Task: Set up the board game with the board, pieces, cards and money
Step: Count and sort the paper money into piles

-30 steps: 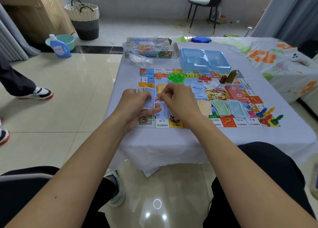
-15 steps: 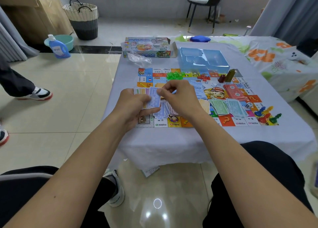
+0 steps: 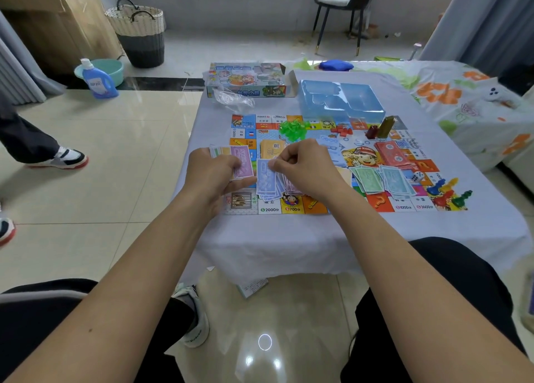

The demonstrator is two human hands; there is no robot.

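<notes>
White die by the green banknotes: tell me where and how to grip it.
Pinch the small white cube die by two opposite side faces, coming straight down from above. It sits alone on the colourful game board, with fanned pale green banknotes close on its left.

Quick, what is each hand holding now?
Left hand: grips a stack of banknotes.
Right hand: pinches a blue banknote.
</notes>
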